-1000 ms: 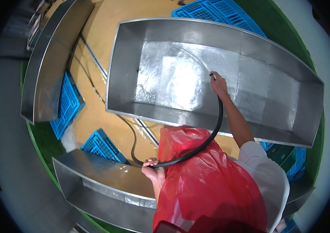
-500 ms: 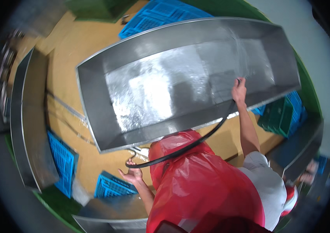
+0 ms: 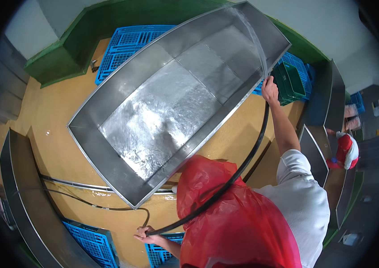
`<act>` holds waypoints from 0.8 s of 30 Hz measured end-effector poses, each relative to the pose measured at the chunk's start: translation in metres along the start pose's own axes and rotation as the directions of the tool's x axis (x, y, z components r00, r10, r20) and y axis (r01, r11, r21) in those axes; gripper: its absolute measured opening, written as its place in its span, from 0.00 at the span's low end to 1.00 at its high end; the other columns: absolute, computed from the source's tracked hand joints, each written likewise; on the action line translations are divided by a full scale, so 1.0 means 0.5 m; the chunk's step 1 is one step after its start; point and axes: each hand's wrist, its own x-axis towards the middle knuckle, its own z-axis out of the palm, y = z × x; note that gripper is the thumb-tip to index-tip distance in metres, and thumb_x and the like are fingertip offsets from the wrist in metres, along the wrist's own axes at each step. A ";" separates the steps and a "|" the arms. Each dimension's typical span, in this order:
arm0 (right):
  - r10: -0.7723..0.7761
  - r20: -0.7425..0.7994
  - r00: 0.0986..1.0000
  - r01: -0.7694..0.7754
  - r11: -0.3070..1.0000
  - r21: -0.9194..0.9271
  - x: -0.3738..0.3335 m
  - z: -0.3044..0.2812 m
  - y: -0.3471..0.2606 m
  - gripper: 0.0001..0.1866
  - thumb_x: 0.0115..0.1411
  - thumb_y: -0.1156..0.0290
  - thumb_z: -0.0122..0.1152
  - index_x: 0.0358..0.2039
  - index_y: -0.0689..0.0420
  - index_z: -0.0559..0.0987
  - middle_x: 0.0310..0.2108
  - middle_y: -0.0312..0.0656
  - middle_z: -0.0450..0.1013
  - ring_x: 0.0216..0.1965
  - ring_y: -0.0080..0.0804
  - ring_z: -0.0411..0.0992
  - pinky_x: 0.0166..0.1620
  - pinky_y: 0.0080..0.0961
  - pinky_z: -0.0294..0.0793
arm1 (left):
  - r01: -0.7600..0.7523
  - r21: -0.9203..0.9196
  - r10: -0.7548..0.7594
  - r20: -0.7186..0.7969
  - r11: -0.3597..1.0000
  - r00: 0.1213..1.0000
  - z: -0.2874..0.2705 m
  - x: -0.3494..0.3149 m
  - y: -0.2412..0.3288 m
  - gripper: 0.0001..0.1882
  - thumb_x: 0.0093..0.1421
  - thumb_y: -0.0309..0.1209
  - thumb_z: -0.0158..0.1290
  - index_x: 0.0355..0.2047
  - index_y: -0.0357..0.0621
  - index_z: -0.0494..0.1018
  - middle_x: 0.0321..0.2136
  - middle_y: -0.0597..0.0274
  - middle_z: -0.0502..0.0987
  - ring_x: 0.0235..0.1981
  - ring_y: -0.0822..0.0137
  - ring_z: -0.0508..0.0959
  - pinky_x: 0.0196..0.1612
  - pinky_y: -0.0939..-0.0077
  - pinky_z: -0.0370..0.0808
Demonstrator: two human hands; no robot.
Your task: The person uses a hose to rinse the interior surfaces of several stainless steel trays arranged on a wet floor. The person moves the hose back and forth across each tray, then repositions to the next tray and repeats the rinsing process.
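Note:
A long stainless steel trough (image 3: 131,80) lies before me, its wet floor shining. My right hand (image 3: 270,91) is closed round the end of a black hose (image 3: 240,171), above the trough's near right rim. From it a water stream (image 3: 255,38) arcs to the trough's far right end. The hose curves back across my red plastic apron (image 3: 243,223). Low at the left, my left hand (image 3: 148,236) is closed on the hose further down its length; its fingers show only in part.
Blue plastic pallets (image 3: 122,49) lie behind the trough. Green crates (image 3: 289,82) stand by its right end. Another steel trough (image 3: 37,192) is at the left, with a blue crate (image 3: 91,243) beside it. A thinner hose (image 3: 77,196) runs over the floor. Another person (image 3: 346,149) is far right.
My view has turned, so the trough now slants up to the right. The water reaches further, to the trough's far end. My left hand's fingers, spread before, have closed on the hose.

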 end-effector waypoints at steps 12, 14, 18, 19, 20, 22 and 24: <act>0.078 -0.017 0.997 -0.077 0.996 0.052 -0.083 0.046 0.095 0.14 0.64 0.60 0.42 0.41 0.57 0.64 0.29 0.65 0.73 0.35 0.68 0.71 0.38 0.57 0.67 | 0.087 0.111 -0.073 -0.126 0.990 0.989 0.133 0.094 -0.013 0.18 0.67 0.32 0.42 0.18 0.49 0.57 0.13 0.71 0.56 0.12 0.79 0.56 0.17 0.86 0.57; 0.063 -0.023 0.998 -0.060 0.991 0.120 -0.082 0.074 0.078 0.13 0.64 0.61 0.43 0.41 0.57 0.64 0.29 0.65 0.73 0.34 0.67 0.71 0.37 0.57 0.67 | 0.101 0.108 -0.085 -0.141 0.989 0.986 0.164 0.114 -0.034 0.18 0.67 0.32 0.43 0.18 0.49 0.57 0.13 0.71 0.56 0.11 0.79 0.55 0.17 0.86 0.57; 0.088 -0.063 0.994 -0.073 0.975 0.211 -0.067 0.107 0.058 0.12 0.63 0.62 0.44 0.40 0.58 0.66 0.27 0.62 0.72 0.32 0.65 0.71 0.36 0.54 0.66 | 0.141 0.126 -0.118 -0.172 0.982 0.978 0.209 0.151 -0.093 0.18 0.67 0.33 0.43 0.19 0.49 0.56 0.13 0.71 0.56 0.11 0.79 0.54 0.16 0.85 0.57; 0.090 -0.091 0.992 -0.065 0.966 0.249 -0.063 0.118 0.058 0.12 0.63 0.62 0.44 0.39 0.58 0.67 0.27 0.62 0.72 0.32 0.65 0.71 0.36 0.54 0.66 | 0.113 0.136 -0.085 -0.199 0.984 0.976 0.219 0.158 -0.105 0.18 0.67 0.34 0.43 0.19 0.48 0.56 0.13 0.71 0.55 0.11 0.79 0.55 0.16 0.84 0.57; 0.094 -0.120 0.988 -0.056 0.957 0.285 -0.058 0.127 0.059 0.12 0.63 0.62 0.44 0.39 0.58 0.67 0.26 0.61 0.72 0.32 0.64 0.71 0.36 0.53 0.66 | 0.113 0.176 -0.078 -0.194 0.978 0.978 0.229 0.166 -0.114 0.17 0.67 0.34 0.43 0.20 0.48 0.56 0.13 0.71 0.55 0.11 0.79 0.55 0.16 0.84 0.57; 0.156 -0.103 0.982 -0.119 0.946 0.302 -0.057 0.135 0.064 0.12 0.62 0.63 0.45 0.39 0.59 0.68 0.26 0.60 0.72 0.31 0.63 0.71 0.36 0.51 0.66 | 0.109 0.259 -0.062 -0.186 0.960 0.981 0.251 0.179 -0.124 0.17 0.67 0.34 0.42 0.21 0.48 0.56 0.13 0.71 0.55 0.11 0.78 0.55 0.16 0.84 0.57; 0.208 -0.066 0.976 -0.179 0.937 0.301 -0.055 0.143 0.061 0.12 0.62 0.63 0.45 0.38 0.60 0.68 0.26 0.59 0.72 0.31 0.63 0.72 0.36 0.51 0.67 | 0.144 0.306 -0.094 -0.174 0.941 0.980 0.274 0.194 -0.137 0.14 0.67 0.34 0.43 0.24 0.43 0.59 0.13 0.71 0.55 0.12 0.78 0.55 0.17 0.84 0.57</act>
